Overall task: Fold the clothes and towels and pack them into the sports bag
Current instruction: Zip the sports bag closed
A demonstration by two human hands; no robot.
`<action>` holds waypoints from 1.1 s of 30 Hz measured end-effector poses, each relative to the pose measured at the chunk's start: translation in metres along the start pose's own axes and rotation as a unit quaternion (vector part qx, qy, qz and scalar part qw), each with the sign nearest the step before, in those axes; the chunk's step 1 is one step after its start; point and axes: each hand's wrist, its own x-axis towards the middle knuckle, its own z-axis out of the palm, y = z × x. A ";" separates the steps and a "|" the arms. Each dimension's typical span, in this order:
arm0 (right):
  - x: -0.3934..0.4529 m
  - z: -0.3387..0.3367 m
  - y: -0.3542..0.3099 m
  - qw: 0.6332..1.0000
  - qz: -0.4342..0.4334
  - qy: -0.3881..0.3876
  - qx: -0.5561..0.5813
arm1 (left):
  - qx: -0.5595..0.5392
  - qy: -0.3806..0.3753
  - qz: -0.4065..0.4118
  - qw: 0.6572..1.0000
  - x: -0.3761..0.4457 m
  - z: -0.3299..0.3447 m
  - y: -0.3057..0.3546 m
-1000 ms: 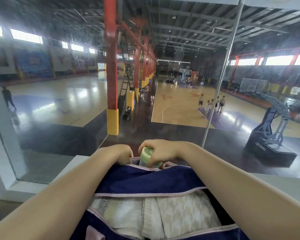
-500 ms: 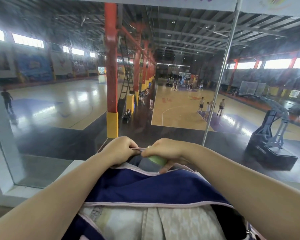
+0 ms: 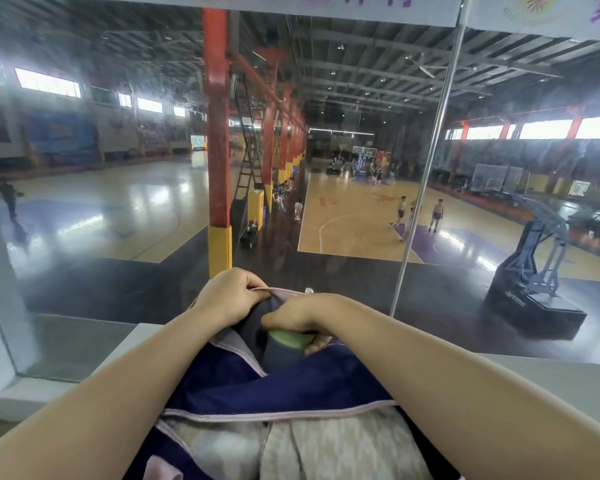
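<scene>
The navy sports bag with pale pink piping sits on a white ledge against a large window, directly below the camera. Its main compartment lies open at the near end, showing folded towels or clothes in a pale grey-white pattern packed side by side inside it.

At the far end of the bag, the left hand has its grip closed on the pink-trimmed edge of a pocket opening, fingers curled round the fabric and holding it up. The right hand is just beside it, its grip wrapped over the top of a green-capped bottle whose darker body stands in that pocket; the lower part of the bottle is hidden by the bag, so how deep it sits is unclear.

Beyond the glass is an indoor basketball hall with red columns, a portable hoop stand and small figures on the courts.
</scene>
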 end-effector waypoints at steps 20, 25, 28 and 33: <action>0.003 0.004 0.033 0.983 -0.175 -0.001 -0.047 | 0.101 -0.150 0.153 0.972 -0.076 -0.033 0.016; -0.004 0.001 0.034 0.981 -0.180 0.010 -0.073 | 0.155 -0.219 0.206 0.941 -0.091 -0.025 0.018; -0.007 0.002 0.027 0.967 -0.210 0.015 -0.141 | 0.191 -0.175 0.248 0.933 -0.091 -0.022 0.019; 0.001 -0.008 0.021 0.957 -0.204 0.020 -0.208 | 0.143 -0.049 0.270 0.951 -0.080 -0.041 0.031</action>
